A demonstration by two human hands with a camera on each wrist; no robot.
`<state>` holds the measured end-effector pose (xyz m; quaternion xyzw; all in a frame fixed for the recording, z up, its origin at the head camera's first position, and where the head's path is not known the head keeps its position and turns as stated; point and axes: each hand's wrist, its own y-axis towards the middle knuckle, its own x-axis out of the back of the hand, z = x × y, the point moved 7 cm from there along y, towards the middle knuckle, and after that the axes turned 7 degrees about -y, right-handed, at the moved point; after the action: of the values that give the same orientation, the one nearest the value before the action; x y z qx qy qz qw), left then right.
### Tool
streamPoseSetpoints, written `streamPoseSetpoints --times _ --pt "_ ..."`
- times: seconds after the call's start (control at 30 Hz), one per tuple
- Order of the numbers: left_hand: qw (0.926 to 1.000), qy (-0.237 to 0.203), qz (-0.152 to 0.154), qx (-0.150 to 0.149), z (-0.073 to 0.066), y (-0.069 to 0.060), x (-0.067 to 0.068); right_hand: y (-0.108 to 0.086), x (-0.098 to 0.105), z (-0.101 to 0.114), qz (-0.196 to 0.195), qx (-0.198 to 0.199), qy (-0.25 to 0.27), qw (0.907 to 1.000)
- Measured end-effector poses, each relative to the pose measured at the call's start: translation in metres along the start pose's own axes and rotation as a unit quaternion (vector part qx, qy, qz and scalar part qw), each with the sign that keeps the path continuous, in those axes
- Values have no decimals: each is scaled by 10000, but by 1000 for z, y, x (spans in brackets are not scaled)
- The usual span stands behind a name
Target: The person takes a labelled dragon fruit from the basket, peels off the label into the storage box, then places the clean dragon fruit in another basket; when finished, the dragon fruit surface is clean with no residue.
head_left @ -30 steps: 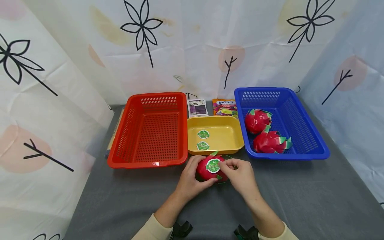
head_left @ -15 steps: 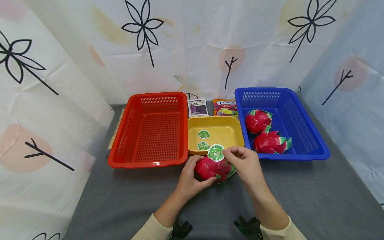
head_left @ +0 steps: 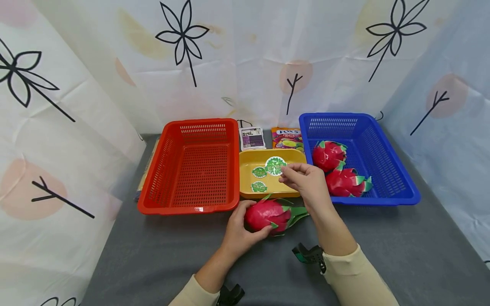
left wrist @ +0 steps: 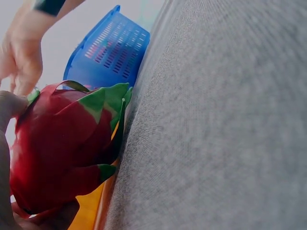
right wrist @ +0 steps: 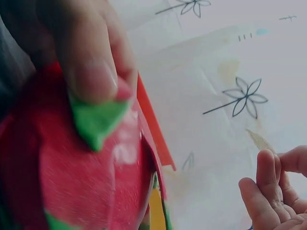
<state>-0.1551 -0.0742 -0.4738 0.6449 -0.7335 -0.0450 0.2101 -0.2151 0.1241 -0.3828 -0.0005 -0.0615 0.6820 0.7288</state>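
Note:
A red dragon fruit (head_left: 264,216) with green scale tips rests on the grey table, and my left hand (head_left: 242,229) grips its left end between thumb and fingers. In the left wrist view the same dragon fruit (left wrist: 62,143) fills the left side. Above the yellow tray (head_left: 245,170), my right hand (head_left: 308,182) pinches the edge of a round green-and-white sticker (head_left: 274,165). From the right wrist view, this sticker (right wrist: 260,141) is seen nearly edge-on. Two similar stickers, an upper one (head_left: 259,172) and a lower one (head_left: 259,187), lie in the tray.
A red basket (head_left: 233,170) stands to the left of the tray. On the right, a blue basket (head_left: 386,178) holds two more dragon fruits (head_left: 346,182). Behind the tray lie a purple-labelled packet (head_left: 252,138) and an orange Fox's packet (head_left: 288,138).
My right hand has lifted the sticker off the dragon fruit's front and carried it up and forward over the yellow tray. My left hand keeps its grip, with the fruit shifted slightly left.

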Motion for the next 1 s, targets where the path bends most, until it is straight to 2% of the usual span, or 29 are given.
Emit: streamPoseSetpoints --times 0.2,0.37,0.63,0.73,0.83,0.9,1.0 --pt "9997 90 -71 229 2 -3 2 27 -10 -10 -87 -171 -133 9997" --pt "9996 112 -91 260 1 -4 3 47 -14 -26 -208 -384 -317 9985" --pt "9985 472 -261 116 -2 -7 7 68 -16 -51 -305 -762 -1271 9885" --pt "9982 519 -281 135 -2 -7 7 73 -15 -56 -283 -751 -1775 9808" --pt "9982 514 -271 160 -2 -7 7 75 -13 -60 -266 -723 -2346 9690" --pt "9983 495 -277 150 -2 -7 7 76 -12 -62 -224 -683 -2805 9571" --pt "9983 478 -301 112 -2 -6 7 78 -12 -64 -213 -567 -3575 9320"
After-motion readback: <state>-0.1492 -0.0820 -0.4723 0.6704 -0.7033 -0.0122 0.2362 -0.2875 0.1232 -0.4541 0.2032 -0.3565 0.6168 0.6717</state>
